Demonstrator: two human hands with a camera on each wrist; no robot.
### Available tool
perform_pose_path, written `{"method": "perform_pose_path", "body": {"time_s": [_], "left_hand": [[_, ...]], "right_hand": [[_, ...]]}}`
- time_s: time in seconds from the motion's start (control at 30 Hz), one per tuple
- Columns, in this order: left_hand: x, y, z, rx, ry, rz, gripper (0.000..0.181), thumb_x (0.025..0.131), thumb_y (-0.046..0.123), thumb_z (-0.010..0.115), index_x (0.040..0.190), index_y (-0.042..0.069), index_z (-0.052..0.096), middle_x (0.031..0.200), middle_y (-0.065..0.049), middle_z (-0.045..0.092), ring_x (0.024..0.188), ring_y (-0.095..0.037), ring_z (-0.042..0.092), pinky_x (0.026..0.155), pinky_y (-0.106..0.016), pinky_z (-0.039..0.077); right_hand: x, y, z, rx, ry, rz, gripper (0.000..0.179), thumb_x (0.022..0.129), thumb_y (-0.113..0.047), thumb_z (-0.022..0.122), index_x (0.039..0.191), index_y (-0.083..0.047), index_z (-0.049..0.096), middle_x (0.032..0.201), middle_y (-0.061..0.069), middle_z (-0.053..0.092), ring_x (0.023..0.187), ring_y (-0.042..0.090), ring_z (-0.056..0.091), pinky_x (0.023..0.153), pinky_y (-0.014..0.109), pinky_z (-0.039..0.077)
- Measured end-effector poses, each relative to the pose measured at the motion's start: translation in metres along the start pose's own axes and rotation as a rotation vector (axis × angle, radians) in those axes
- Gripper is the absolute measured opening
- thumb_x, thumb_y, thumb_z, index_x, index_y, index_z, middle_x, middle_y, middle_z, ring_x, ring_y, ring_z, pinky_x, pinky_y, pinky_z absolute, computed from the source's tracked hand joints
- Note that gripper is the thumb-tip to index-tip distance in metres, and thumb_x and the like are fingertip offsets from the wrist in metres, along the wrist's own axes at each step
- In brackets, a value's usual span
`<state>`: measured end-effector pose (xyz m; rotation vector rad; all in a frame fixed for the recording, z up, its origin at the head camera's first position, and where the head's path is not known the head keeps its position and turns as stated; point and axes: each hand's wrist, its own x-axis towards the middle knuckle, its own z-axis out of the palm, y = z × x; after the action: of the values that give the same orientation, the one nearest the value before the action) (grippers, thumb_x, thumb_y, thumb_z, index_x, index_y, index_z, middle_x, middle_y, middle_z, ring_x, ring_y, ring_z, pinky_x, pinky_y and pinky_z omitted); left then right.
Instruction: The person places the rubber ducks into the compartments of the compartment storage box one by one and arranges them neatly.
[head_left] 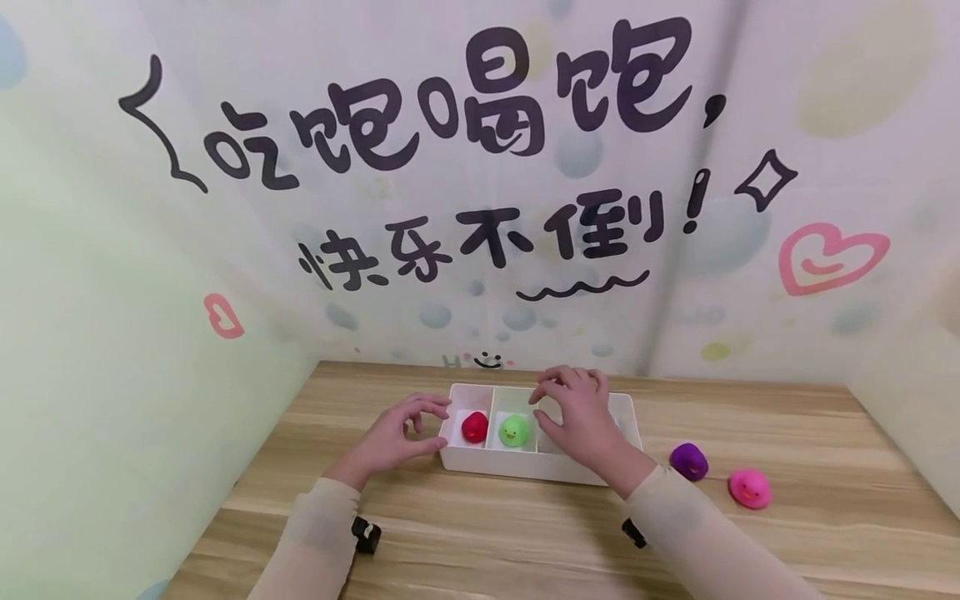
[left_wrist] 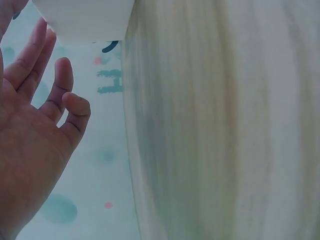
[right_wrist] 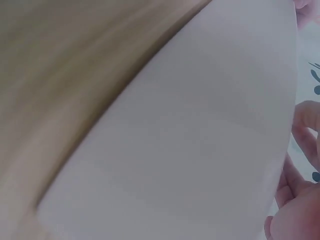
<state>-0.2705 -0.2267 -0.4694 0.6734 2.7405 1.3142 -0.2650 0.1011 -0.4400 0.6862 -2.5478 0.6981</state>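
A white divided box (head_left: 517, 463) stands near the back of the table. In its leftmost compartment sits a small red toy duck (head_left: 474, 427); a green toy duck (head_left: 513, 431) with a little face sits in the compartment beside it. My left hand (head_left: 397, 432) is at the box's left end, fingertips and thumb against it or very close. The left wrist view shows the extended fingers of this hand (left_wrist: 40, 115) near the box wall. Over the third compartment hovers my right hand (head_left: 581, 417), fingers loosely bent, with nothing visible between them. It hides part of the compartments below.
Right of the box, a purple toy duck (head_left: 688, 462) and a pink toy duck (head_left: 750, 488) lie on the wooden table (head_left: 480, 533). A printed cloth wall (head_left: 450, 317) with black lettering rises behind the table, and side walls stand left and right.
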Motion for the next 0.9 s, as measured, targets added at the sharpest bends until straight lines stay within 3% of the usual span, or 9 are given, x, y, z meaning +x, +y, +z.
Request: {"method": "perform_pose_path", "body": {"time_s": [0.27, 0.43, 0.63, 0.9], "left_hand": [[0.0, 0.0, -0.001, -0.01, 0.003, 0.029, 0.032, 0.085, 0.021, 0.086, 0.114, 0.015, 0.072, 0.143, 0.001, 0.063, 0.089, -0.027, 0.054, 0.076, -0.038, 0.045], [0.0, 0.002, -0.001, -0.026, 0.005, 0.031, 0.033, 0.085, 0.019, 0.086, 0.114, 0.014, 0.072, 0.143, 0.0, 0.063, 0.089, -0.028, 0.054, 0.075, -0.04, 0.044], [-0.001, 0.001, -0.001, -0.014, 0.008, 0.033, 0.032, 0.085, 0.02, 0.086, 0.114, 0.015, 0.072, 0.143, 0.0, 0.063, 0.089, -0.03, 0.054, 0.076, -0.035, 0.044], [-0.002, 0.004, 0.0, -0.001, 0.002, 0.03, 0.032, 0.086, 0.017, 0.085, 0.115, 0.014, 0.071, 0.144, 0.0, 0.063, 0.09, -0.033, 0.054, 0.077, -0.034, 0.044]], "right_hand": [[-0.024, 0.018, -0.012, -0.028, 0.111, -0.113, 0.018, 0.08, -0.009, 0.085, 0.088, -0.019, 0.074, 0.119, 0.007, 0.065, 0.111, 0.03, 0.057, 0.104, 0.061, 0.024], [-0.035, 0.03, -0.02, 0.017, 0.149, -0.091, 0.021, 0.078, -0.005, 0.086, 0.088, -0.018, 0.073, 0.117, 0.007, 0.066, 0.109, 0.032, 0.058, 0.102, 0.062, 0.022], [-0.043, 0.041, -0.034, 0.069, 0.183, -0.058, 0.027, 0.076, 0.001, 0.086, 0.091, -0.017, 0.073, 0.114, 0.006, 0.067, 0.111, 0.034, 0.057, 0.099, 0.063, 0.021], [-0.064, 0.054, -0.061, 0.069, 0.231, 0.005, 0.032, 0.076, 0.003, 0.084, 0.099, -0.016, 0.072, 0.11, 0.006, 0.07, 0.11, 0.033, 0.058, 0.096, 0.063, 0.022]]}}
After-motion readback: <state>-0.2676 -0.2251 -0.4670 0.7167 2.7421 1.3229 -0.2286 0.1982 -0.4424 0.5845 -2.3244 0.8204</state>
